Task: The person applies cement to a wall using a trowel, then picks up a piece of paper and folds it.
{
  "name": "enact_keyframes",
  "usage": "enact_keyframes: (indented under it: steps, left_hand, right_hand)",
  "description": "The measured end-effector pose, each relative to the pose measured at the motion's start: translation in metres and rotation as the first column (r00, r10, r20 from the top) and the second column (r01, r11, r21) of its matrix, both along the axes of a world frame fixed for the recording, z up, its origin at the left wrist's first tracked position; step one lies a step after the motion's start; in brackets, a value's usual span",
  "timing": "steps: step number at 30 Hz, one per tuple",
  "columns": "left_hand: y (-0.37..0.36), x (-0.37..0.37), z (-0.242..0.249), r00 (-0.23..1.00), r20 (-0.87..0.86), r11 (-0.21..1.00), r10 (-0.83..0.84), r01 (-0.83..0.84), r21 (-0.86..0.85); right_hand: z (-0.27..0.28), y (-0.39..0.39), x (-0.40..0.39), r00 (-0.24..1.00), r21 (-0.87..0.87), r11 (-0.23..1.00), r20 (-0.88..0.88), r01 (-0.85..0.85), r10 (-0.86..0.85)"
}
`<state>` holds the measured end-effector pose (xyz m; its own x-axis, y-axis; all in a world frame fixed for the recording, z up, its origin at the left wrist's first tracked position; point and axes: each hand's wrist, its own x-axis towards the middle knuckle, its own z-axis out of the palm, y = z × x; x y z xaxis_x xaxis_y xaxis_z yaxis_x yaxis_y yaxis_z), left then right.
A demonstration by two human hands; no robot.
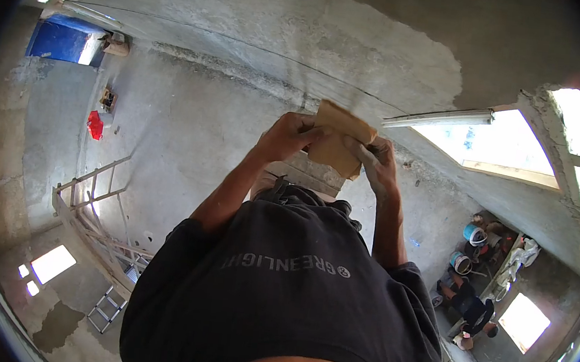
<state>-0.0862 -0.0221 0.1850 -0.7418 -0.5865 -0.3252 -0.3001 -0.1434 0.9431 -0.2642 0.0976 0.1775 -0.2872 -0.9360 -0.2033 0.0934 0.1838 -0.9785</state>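
Both hands hold a folded piece of stiff brown paper (343, 125) out in front of my body. My left hand (288, 137) pinches its left edge, with the thumb lying on the near face. My right hand (379, 164) grips the right side, its thumb pressed across the sheet near the fold. The upper part of the paper is folded over, and its lower part hangs down with an uneven edge. Pale dust coats the fingers. Below the paper part of a wooden board (315, 173) shows near my waist.
A plastered wall (359, 41) with a damp dark patch rises ahead. A window opening (496, 141) is at right. Wooden scaffolding (92, 204) and a metal ladder (107, 310) stand at left. Another person (473, 307) is at lower right near buckets (461, 262).
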Motion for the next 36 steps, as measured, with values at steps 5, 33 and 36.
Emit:
enact_keyframes:
  steps: [5, 33, 36]
  left_hand:
    - [-0.003, 0.014, -0.001, 0.956, -0.278, 0.977, -0.094, 0.142, 0.158]
    - [0.029, -0.004, 0.010, 0.997, 0.033, 0.952, 0.065, -0.052, -0.301]
    - [0.030, 0.000, -0.012, 0.999, 0.019, 0.898, 0.032, -0.020, -0.439]
  right_hand:
    - [-0.006, 0.008, -0.012, 0.946, -0.142, 0.977, 0.260, -0.160, 0.192]
    - [0.001, 0.003, 0.013, 0.873, 0.060, 0.998, -0.485, -0.017, 0.044]
    - [-0.003, 0.005, 0.013, 0.856, 0.077, 0.995, -0.508, -0.063, 0.094]
